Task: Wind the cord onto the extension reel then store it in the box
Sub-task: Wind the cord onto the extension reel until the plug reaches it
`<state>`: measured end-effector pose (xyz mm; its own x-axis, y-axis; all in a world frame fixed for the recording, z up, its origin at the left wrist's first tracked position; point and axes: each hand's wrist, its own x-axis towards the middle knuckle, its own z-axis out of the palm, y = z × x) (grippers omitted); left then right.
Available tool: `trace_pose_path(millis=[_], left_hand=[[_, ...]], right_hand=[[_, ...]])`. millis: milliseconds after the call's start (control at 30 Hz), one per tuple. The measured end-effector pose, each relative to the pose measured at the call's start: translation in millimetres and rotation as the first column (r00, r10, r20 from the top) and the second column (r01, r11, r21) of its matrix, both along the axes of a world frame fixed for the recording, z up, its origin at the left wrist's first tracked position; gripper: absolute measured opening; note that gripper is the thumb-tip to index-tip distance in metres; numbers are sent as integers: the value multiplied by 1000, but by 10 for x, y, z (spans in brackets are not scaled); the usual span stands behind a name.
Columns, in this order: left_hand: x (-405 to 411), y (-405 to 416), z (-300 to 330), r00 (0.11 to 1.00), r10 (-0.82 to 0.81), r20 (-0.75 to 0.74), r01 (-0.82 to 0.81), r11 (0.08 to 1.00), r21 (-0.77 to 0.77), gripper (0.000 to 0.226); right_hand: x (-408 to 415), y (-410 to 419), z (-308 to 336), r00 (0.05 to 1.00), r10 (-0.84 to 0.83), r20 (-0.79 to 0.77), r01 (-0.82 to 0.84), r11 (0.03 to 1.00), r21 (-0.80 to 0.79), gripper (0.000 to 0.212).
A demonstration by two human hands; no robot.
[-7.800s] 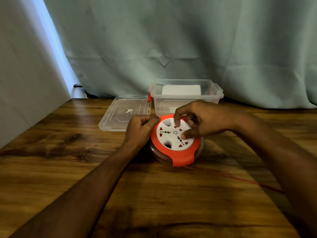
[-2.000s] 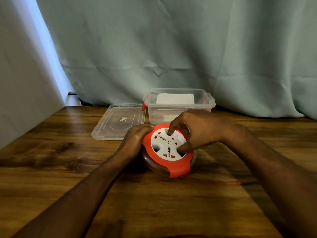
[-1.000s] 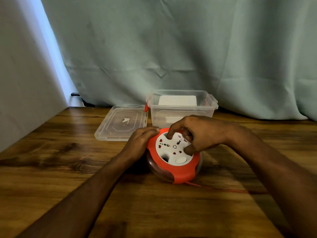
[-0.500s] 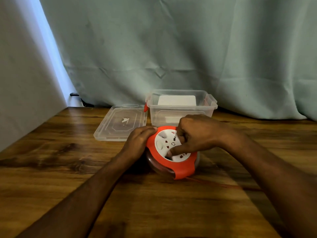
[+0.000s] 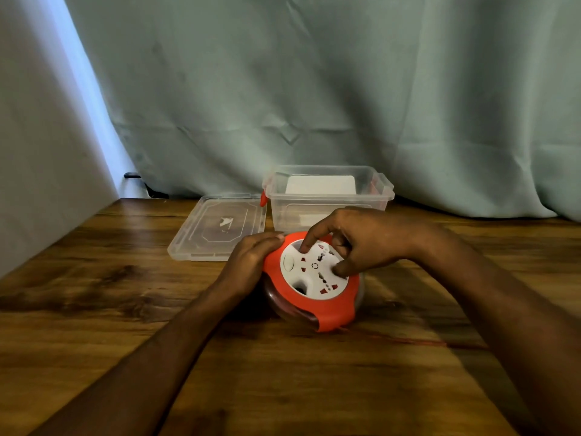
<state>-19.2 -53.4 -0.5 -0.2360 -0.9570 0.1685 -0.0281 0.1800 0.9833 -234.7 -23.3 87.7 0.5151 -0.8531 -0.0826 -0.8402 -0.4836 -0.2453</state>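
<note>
The extension reel (image 5: 311, 283) lies on the wooden table (image 5: 94, 309) just in front of the clear box (image 5: 328, 196), its white socket face tilted up toward the camera; the left hand (image 5: 251, 262) cups its left rim, fingers curled against the orange casing; the right hand (image 5: 361, 243) pinches the white face with forefinger and thumb; the red cord (image 5: 408, 341) trails from the reel's near edge rightward, its end hidden beneath the right forearm; the lid (image 5: 217, 228) lies flat left of the box.
</note>
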Motion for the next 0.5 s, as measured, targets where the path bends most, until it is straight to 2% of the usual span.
trace_pose_path(millis=[167, 333, 500], left_hand=[[-16, 26, 13, 1000, -2, -27, 3, 999, 49, 44], [-22, 20, 5, 1000, -3, -22, 4, 1000, 20, 30], [-24, 17, 7, 1000, 1, -20, 0, 1000, 27, 31]], right_hand=[[14, 70, 55, 1000, -1, -22, 1, 1000, 20, 56], [35, 81, 46, 998, -54, -14, 53, 998, -26, 62], [57, 69, -6, 989, -88, -119, 69, 985, -157, 53]])
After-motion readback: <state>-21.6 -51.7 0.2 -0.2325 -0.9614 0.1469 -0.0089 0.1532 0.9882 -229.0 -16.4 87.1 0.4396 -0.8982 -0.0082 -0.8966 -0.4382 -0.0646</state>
